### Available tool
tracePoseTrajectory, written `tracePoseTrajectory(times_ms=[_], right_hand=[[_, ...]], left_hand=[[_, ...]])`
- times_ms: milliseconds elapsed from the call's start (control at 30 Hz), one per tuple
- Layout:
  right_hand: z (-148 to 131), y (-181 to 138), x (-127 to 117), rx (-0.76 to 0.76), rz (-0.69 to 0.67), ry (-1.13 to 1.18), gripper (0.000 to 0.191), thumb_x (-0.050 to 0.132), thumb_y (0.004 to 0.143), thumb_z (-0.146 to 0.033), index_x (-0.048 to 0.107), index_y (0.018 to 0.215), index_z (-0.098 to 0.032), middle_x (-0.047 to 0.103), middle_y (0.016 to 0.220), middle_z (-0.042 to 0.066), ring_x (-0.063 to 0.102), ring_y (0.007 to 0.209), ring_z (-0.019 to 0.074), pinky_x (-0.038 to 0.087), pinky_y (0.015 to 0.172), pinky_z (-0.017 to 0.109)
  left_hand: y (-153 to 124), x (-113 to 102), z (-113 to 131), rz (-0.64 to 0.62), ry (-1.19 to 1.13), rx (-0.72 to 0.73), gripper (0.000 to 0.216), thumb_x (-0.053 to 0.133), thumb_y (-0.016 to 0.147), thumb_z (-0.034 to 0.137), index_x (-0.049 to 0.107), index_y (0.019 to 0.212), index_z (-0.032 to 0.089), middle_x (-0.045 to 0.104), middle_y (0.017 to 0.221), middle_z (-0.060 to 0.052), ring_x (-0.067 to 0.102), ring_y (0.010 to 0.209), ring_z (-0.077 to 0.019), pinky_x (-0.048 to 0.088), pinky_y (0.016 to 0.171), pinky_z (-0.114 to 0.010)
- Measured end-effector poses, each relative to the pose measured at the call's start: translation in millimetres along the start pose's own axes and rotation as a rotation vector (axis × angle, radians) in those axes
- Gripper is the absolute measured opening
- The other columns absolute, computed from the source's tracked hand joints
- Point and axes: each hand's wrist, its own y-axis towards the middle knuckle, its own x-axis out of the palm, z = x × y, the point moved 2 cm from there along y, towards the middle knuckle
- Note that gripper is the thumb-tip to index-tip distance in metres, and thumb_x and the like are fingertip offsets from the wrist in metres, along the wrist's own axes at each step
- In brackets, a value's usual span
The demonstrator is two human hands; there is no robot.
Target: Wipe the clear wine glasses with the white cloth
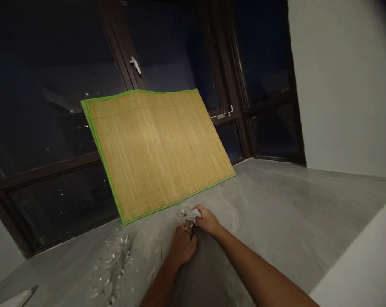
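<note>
My left hand [182,245] is closed on the lower part of a clear glass [184,215], which looks like a small stemmed one, its bowl upward. A crumpled white cloth or tissue [196,213] is pinched in my right hand [207,219], right beside the glass. Whether the cloth touches the rim cannot be made out. To the left of my left hand, several clear, shiny pieces [111,264] lie on the grey ledge [269,213]; they look like glassware, but their shapes are blurred.
A folded bamboo mat [164,149] with green edging leans against the dark-framed window [119,47] just beyond my hands. A thin dark stick-like thing [161,251] shows beside my left wrist. At the bottom left corner is a pale flat object [18,298]. A white wall [346,85] rises on the right.
</note>
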Motion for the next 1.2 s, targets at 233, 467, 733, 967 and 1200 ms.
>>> tracePoseTrajectory(times_ms=[233,467,733,967,1200], right_hand=[[-1.1,-2.0,-2.5,0.058,0.041,-0.043,0.040,0.052,0.074,-0.008,0.055,0.112,-0.021,0.068,0.092,0.003,0.059,0.084,0.0173,0.036,0.071,0.023],[1.4,-3.1,-2.5,0.072,0.040,-0.092,0.038,0.051,0.076,-0.008,0.056,0.112,-0.021,0.067,0.092,0.003,0.060,0.084,0.0170,0.036,0.071,0.023],[4.7,-1.9,-1.6,0.062,0.030,-0.111,0.039,0.051,0.077,-0.010,0.056,0.114,-0.021,0.068,0.096,0.004,0.061,0.088,0.0183,0.037,0.073,0.024],[8.3,-0.8,-0.4,0.057,0.019,-0.107,0.040,0.050,0.077,-0.009,0.056,0.115,-0.021,0.068,0.095,0.004,0.061,0.088,0.0181,0.037,0.074,0.023],[7.7,-2.1,-1.6,0.056,0.014,-0.105,0.037,0.050,0.078,-0.010,0.056,0.114,-0.021,0.068,0.095,0.004,0.061,0.087,0.0178,0.037,0.073,0.023]], left_hand=[[-59.9,-14.0,-32.5,-0.059,0.045,-0.101,0.062,0.039,0.085,0.031,0.043,0.144,0.015,0.037,0.153,-0.011,0.029,0.142,-0.0244,0.017,0.118,-0.037],[-89.9,-30.1,-70.8,-0.088,-0.022,-0.191,0.065,0.041,0.083,0.029,0.039,0.147,0.018,0.031,0.156,-0.006,0.024,0.146,-0.0213,0.015,0.120,-0.036],[-94.6,-41.2,-122.8,-0.052,-0.062,-0.339,0.065,0.041,0.085,0.034,0.037,0.147,0.013,0.034,0.154,-0.009,0.022,0.146,-0.0214,0.011,0.120,-0.038],[-98.3,-38.7,-137.5,0.121,-0.101,-0.358,0.061,0.048,0.079,0.030,0.049,0.139,0.017,0.041,0.151,-0.009,0.024,0.145,-0.0220,0.010,0.120,-0.041],[-102.7,-39.2,-142.2,0.209,-0.236,-0.399,0.045,0.057,0.075,0.038,0.069,0.113,0.017,0.057,0.137,-0.011,0.042,0.136,-0.0261,0.028,0.115,-0.038]])
